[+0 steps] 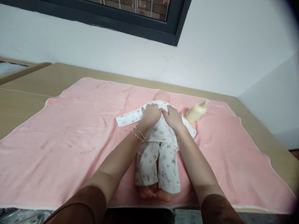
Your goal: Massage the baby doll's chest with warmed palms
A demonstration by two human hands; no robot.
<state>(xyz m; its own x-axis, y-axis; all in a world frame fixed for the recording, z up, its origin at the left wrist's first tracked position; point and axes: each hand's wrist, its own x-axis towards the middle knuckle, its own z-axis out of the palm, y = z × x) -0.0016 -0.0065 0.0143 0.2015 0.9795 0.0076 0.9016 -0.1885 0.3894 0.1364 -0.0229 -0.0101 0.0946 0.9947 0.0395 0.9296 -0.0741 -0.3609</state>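
Note:
A baby doll (161,133) in white pyjamas with a small print lies stretched out on a pink blanket (77,130), its head at the far end and its bare feet toward me. Both of my hands rest on the upper part of its top. My left hand (151,114) lies flat on the left side, fingers pointing away, a silver bangle on that wrist. My right hand (173,117) lies likewise on the right side, the two thumbs close together. The doll's sleeves reach out to either side. Neither hand grips anything.
A pale yellow pump bottle (196,112) stands tilted in view on the blanket, right of the doll. The blanket covers most of a wooden table (30,90). Behind it rise a white wall (98,53) and a dark-framed window (161,32).

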